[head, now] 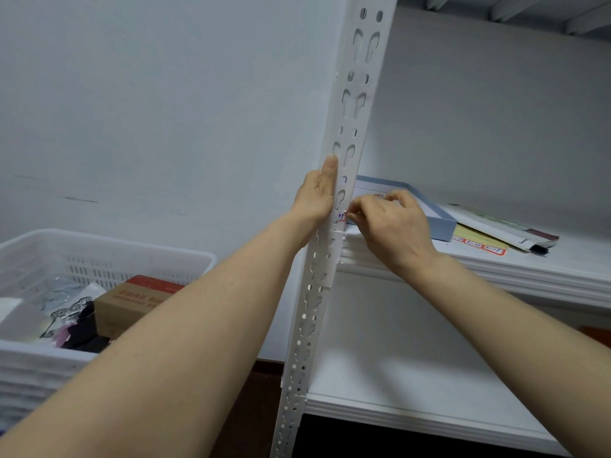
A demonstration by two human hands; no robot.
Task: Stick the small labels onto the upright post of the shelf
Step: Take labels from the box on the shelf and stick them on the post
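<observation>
A white perforated upright post (350, 104) of the shelf runs from top to bottom through the middle of the view. My left hand (315, 195) lies flat against the post's left edge, fingers straight and pointing up. A small white label with a red border (340, 217) sits on the post just above the middle shelf board. My right hand (390, 219) is at the post's right side, its curled fingertips pinching the label's right edge. A strip of more red-bordered labels (479, 247) lies on the middle shelf (496, 269).
A light blue shallow box (443, 223), yellow paper and a white pouch (509, 234) lie on the middle shelf. A lower shelf board (396, 391) is below. To the left stands a white slotted basket (29, 252) holding a brown carton (132, 302) and packets.
</observation>
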